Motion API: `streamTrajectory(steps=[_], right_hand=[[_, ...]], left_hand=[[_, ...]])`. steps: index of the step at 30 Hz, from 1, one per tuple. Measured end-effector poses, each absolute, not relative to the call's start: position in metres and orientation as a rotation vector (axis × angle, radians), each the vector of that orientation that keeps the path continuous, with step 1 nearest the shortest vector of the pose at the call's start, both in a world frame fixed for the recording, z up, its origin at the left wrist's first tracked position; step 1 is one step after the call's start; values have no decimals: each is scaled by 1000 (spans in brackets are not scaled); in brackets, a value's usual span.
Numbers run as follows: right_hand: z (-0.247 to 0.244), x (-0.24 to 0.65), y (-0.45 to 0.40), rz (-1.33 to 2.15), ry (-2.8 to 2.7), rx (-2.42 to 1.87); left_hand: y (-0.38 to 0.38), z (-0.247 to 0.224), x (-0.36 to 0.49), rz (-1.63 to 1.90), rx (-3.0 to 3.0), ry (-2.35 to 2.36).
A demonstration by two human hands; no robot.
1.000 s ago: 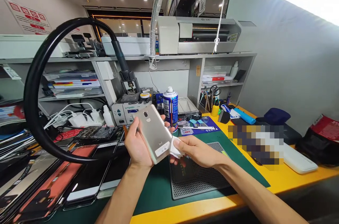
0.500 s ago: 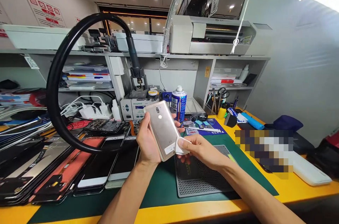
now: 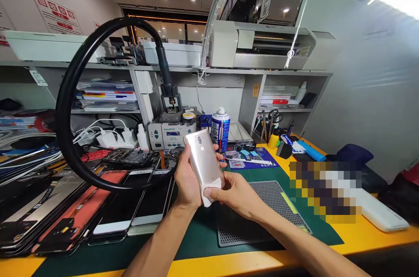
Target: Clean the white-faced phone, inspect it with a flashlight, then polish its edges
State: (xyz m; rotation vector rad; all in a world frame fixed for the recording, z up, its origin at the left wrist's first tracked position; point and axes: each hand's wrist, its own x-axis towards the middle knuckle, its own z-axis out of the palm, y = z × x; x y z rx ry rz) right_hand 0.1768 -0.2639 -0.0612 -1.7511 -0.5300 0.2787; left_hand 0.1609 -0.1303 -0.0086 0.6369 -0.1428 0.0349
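Head view, and at the centre of the frame the left hand [image 3: 186,181] is cradling a gold phone [image 3: 204,159], thumb along one long edge, fingertips showing past the other, the back facing up. The right hand [image 3: 237,192] is pinching a folded white cloth [image 3: 215,183], thumb on top, and here is the change: half a second ago it was gripping the lower right corner, and now it is lying across the bottom end, hiding the white label there. That is suggesting the rubbing is spreading from the edge onto the back itself. The phone is staying aloft over the green mat [image 3: 196,237], while the spray can [image 3: 220,128] is standing just behind it.
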Motion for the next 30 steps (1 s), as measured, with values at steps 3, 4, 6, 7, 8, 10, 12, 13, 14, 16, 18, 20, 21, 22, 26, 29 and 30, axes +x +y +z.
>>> streamTrajectory(steps=[3,4,6,7,8,10,12,13,14,16,18,20,21,22,26,29,30], right_hand=[[-65,173,-258,230,-480,-1739],[-66,172,-256,216,-472,-1735],[-65,171,-255,211,-498,-1704],[-64,170,-254,218,-523,-1682],[-63,170,-254,226,-543,-1663],[-61,169,-253,244,-562,-1647],[-59,169,-254,229,-568,-1640],[-59,169,-254,208,-572,-1638],[-59,169,-255,186,-573,-1644],[-58,169,-256,149,-548,-1684],[-58,170,-258,142,-508,-1739],[-58,171,-260,137,-494,-1754],[-58,171,-261,136,-495,-1751],[-57,171,-262,135,-496,-1745],[-56,171,-266,169,-500,-1725],[-57,173,-271,229,-527,-1691],[-57,174,-272,253,-539,-1675]], left_hand=[[-132,-7,160,20,587,-142],[-132,-6,159,2,570,-151],[-132,-6,157,-36,542,-165],[-132,-6,157,-49,534,-162],[-132,-6,156,-62,534,-152],[-131,-7,156,-83,571,-130],[-131,-9,156,-99,628,-134],[-132,-10,157,-100,657,-147],[-132,-11,157,-96,681,-163],[-131,-14,159,-79,710,-185],[-131,-15,161,-73,728,-168],[-131,-14,162,-84,738,-116],[-131,-14,163,-87,744,-84],[-131,-13,163,-87,754,-51],[-131,-9,164,-59,813,27],[-130,-7,164,-51,843,37],[-129,-7,163,-56,845,32]])
